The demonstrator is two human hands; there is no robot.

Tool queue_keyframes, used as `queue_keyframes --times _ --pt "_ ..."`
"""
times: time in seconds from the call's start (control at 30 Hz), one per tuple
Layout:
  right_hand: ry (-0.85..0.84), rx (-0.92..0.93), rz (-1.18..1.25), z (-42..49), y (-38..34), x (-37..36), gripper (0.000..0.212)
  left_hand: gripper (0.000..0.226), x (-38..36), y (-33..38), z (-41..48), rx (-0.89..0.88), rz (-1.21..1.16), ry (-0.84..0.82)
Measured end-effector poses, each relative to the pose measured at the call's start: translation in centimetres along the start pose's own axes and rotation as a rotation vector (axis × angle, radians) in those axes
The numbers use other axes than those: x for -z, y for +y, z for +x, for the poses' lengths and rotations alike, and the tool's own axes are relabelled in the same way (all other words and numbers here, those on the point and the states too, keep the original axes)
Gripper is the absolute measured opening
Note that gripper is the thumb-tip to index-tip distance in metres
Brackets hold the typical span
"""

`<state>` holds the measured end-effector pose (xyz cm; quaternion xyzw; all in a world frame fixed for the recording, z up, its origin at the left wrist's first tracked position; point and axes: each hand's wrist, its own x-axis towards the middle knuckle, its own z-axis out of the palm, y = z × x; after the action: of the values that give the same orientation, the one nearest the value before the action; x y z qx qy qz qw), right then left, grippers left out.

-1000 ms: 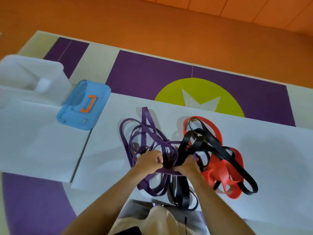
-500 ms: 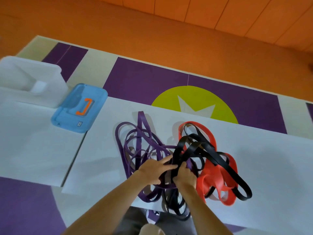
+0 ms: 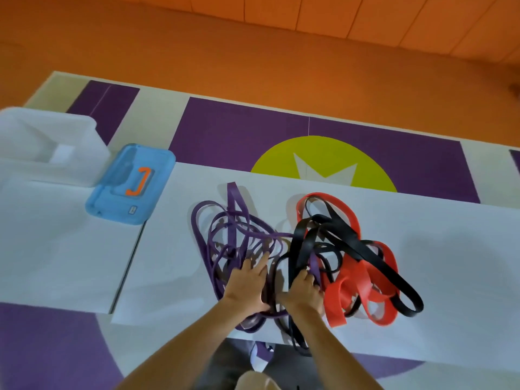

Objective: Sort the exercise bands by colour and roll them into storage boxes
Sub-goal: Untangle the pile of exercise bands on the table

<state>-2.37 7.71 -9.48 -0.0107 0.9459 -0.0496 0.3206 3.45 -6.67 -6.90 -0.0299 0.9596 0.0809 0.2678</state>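
A tangle of exercise bands lies on the white table [image 3: 450, 263]. The purple bands [image 3: 225, 235] spread on the left, the black bands [image 3: 346, 243] cross the middle, and the red bands [image 3: 363, 280] lie on the right. My left hand [image 3: 247, 282] rests flat on the purple bands with its fingers stretched forward. Close beside it, my right hand [image 3: 304, 288] has its fingers curled into the black and purple strands at the middle of the tangle. Some black strands hang over the table's near edge.
A blue box lid [image 3: 129, 184] with an orange handle lies at the left of the table. A clear plastic storage box [image 3: 45, 147] stands beyond it at the far left. A seam [image 3: 126, 266] splits two table tops. The floor is purple, white and orange.
My left hand has opened from a grip and stretched forward over the purple bands. My right hand has stayed curled in the middle strands. The camera view has tilted slightly.
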Motion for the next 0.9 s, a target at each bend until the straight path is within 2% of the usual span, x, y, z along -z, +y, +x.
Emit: queue_keyframes --times 0.07,0.2,0.3,0.4,0.47,0.57,0.73,0.83,0.9 --pt "0.031 -0.017 -0.042 -0.3 -0.3 -0.7 0.093 0.121 -0.5 -0.3 -0.6 0.015 0.017 0.02" --pt "0.12 0.095 -0.241 -0.6 0.8 -1.2 0.063 0.125 -1.0 -1.8 -1.0 0.072 -0.046 0.008" --pt "0.073 0.094 -0.099 -0.1 1.2 -0.6 0.059 0.13 -1.5 -2.2 -0.9 0.079 -0.083 -0.005" --pt "0.026 -0.002 0.131 0.0 0.1 -0.1 0.075 0.133 -2.0 -1.9 -0.9 0.071 -0.091 0.002" --pt "0.036 -0.025 0.093 -0.5 -0.6 -0.5 0.089 0.133 -2.2 -1.6 -0.8 0.069 -0.082 0.005" --pt "0.07 -0.014 0.043 -0.7 -0.4 -1.3 0.091 0.13 -2.2 -1.5 -0.7 0.074 -0.067 0.005" --pt "0.008 0.051 0.029 -0.1 1.3 -1.3 0.098 0.13 -2.3 -1.8 -0.9 0.062 -0.042 -0.011" --pt "0.042 0.048 -0.001 -0.5 0.7 -1.8 0.112 0.131 -2.2 -1.5 -0.9 0.06 -0.043 -0.013" --pt "0.104 0.047 -0.053 -0.9 0.0 -2.2 0.111 0.132 -2.3 -1.1 -1.0 0.046 -0.036 -0.009"
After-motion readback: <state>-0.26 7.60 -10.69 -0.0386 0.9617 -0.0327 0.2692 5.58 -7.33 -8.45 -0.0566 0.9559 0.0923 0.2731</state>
